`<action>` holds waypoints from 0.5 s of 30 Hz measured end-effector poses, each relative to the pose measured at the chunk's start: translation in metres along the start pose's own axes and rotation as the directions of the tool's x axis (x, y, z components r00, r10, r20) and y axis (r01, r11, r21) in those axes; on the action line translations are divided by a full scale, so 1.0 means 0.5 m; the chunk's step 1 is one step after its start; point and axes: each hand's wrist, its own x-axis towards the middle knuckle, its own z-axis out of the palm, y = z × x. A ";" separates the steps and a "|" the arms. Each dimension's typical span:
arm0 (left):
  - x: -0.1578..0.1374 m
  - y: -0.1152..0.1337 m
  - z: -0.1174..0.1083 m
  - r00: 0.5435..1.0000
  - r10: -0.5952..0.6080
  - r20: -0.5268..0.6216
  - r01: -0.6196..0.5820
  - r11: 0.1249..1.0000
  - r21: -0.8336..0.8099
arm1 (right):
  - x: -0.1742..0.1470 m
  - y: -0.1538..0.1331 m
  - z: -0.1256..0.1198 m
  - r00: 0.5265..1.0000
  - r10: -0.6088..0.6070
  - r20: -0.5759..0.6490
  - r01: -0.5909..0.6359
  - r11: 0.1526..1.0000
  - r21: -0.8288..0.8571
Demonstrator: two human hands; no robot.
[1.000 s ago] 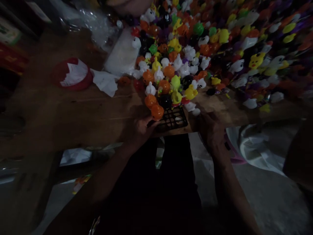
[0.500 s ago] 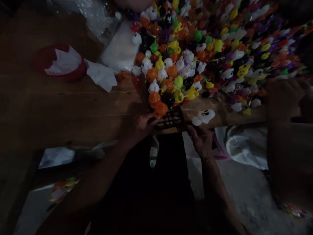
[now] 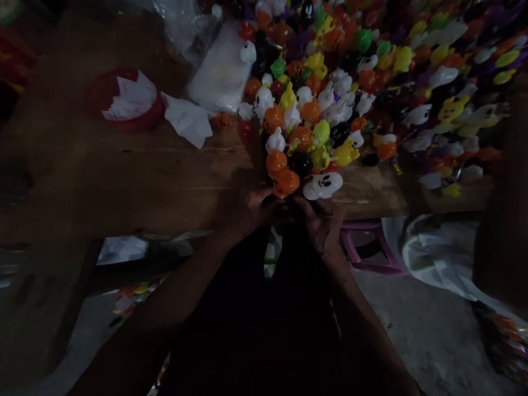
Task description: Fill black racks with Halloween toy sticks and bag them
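A white ghost figure [image 3: 324, 186] with black eyes lies tilted at the table's front edge. The fingers of my right hand [image 3: 324, 223] are closed at its lower end, with the tips in shadow. My left hand [image 3: 258, 208] is curled just below an orange pumpkin figure [image 3: 286, 182]; what its fingers grip is hidden. Behind both hands stand closely packed plastic figures, among them another pumpkin [image 3: 276, 163], a yellow figure [image 3: 346, 153] and a white one [image 3: 275, 141]. The dark grid rack beneath them is covered now.
A big heap of mixed figures [image 3: 416, 71] spreads over the back right. On the left are a red bowl [image 3: 154, 113] of paper slips, a white paper [image 3: 188, 120] and plastic bags [image 3: 220, 69]. A pink stool [image 3: 371, 268] and another person's dark arm [image 3: 501, 220] are at right.
My right hand has moved left with the white ghost figure, to the rack's front beside the pumpkin. My left hand stays at the rack's corner. The whole view has shifted slightly.
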 end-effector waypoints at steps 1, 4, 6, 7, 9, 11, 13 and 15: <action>-0.001 -0.002 0.003 1.000 0.015 -0.019 -0.014 1.000 0.004 | 0.001 0.002 0.007 1.000 0.004 0.004 -0.004 1.000 0.013; -0.004 -0.005 0.006 0.997 0.069 -0.047 -0.069 0.998 0.000 | 0.004 0.007 0.021 0.999 -0.049 -0.023 0.049 0.999 -0.023; -0.004 -0.003 0.005 0.995 0.084 -0.058 -0.084 0.996 -0.003 | 0.004 0.011 0.024 0.992 -0.105 -0.067 0.099 0.991 -0.090; -0.004 -0.002 0.004 0.995 0.083 -0.056 -0.083 0.997 -0.002 | 0.003 0.014 0.025 0.989 -0.127 -0.082 0.117 0.986 -0.117; -0.004 0.002 0.003 0.996 0.075 -0.052 -0.076 0.997 -0.009 | 0.000 0.022 0.027 0.982 -0.165 -0.095 0.149 0.977 -0.149; -0.002 0.005 0.004 0.998 0.043 -0.040 -0.045 0.998 -0.037 | -0.003 0.032 0.031 0.969 -0.222 -0.106 0.203 0.965 -0.164; 0.000 0.008 0.005 1.000 -0.017 -0.017 0.015 0.996 -0.084 | -0.004 0.041 0.034 0.950 -0.290 -0.119 0.266 0.946 -0.183; 0.003 0.011 0.006 0.999 -0.053 0.002 0.053 0.991 -0.121 | -0.003 0.045 0.035 0.931 -0.345 -0.120 0.313 0.923 -0.221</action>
